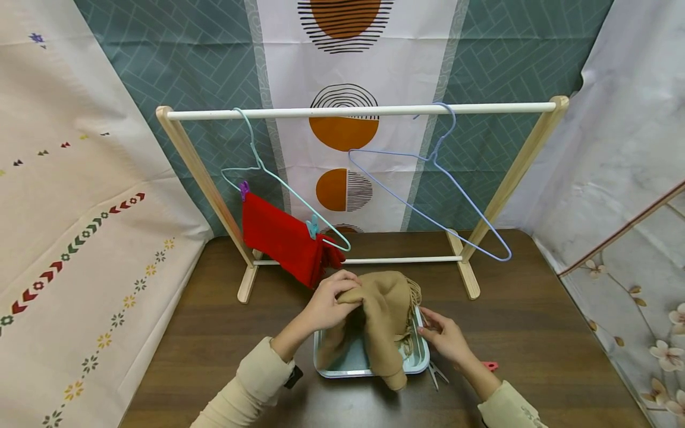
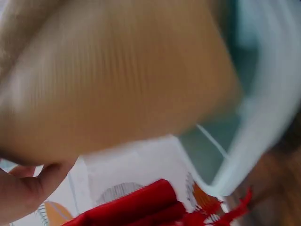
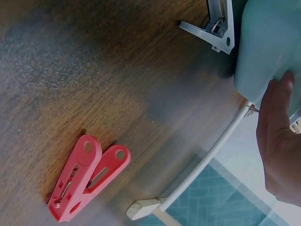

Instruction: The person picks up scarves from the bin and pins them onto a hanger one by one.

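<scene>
In the head view my left hand (image 1: pixel 333 302) pinches the upper left part of a tan fringed scarf (image 1: pixel 382 309), lifted in loose folds over a pale blue-green tray (image 1: pixel 348 373). One end of the scarf hangs over the tray's front rim, and its fringe lies along the right side. My right hand (image 1: pixel 446 340) is at the tray's right rim. In the right wrist view its fingers (image 3: pixel 277 106) lie nearly straight against the tray's outer wall. The scarf (image 2: pixel 117 80) fills much of the left wrist view, blurred.
Behind stands a wooden rack with a white rail (image 1: pixel 321 113). A red cloth (image 1: pixel 283 238) hangs clipped to a mint hanger (image 1: pixel 291 189); a lavender hanger (image 1: pixel 396 193) hangs bare at right. A grey clothespin (image 3: pixel 218 28) and a pink clothespin (image 3: pixel 84 181) lie right of the tray.
</scene>
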A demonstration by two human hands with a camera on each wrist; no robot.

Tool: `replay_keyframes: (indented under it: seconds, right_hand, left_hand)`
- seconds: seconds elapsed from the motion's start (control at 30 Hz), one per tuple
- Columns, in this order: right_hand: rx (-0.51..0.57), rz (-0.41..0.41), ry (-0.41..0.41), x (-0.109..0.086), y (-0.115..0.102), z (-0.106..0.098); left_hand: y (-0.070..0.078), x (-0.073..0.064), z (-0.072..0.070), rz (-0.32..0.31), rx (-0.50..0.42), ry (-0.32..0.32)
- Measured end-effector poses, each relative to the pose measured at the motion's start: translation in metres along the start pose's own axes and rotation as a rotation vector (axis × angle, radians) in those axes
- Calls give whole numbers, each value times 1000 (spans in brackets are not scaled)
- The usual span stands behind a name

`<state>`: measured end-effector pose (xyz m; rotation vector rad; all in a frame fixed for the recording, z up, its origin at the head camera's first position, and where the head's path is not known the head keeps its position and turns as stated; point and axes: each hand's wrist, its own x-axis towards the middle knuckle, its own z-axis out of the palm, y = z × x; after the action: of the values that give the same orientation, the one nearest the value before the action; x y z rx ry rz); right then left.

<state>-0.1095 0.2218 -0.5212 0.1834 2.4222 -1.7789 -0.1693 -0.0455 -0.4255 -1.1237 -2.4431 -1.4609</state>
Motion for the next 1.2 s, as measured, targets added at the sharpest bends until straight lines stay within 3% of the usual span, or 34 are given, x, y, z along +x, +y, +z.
replay_keyframes:
  seconds: [0.17,0.37,0.47,0.7,0.9,1.2]
  right_hand:
    - [-20,-7,8,-1,-1,-1]
    - [-22,-7,22,-2,-3,0]
    - [-6,1,12,-1,-2,0]
    - [-33,8,40,-2,-3,0]
    - [-93,-66,66,-3,-11,-8]
    - [-182,-252,137,-6,-35,-33]
  left_hand:
    - [19,12,-9,-63,-83,101]
    - [39,22,-24,-274,-283,127]
    - [43,25,-31,-336,-385,148]
    - [48,31,-43,-384,-554,217]
    - [58,34,-54,-457,-769,240]
    - [68,38,-51,-449,-838,236]
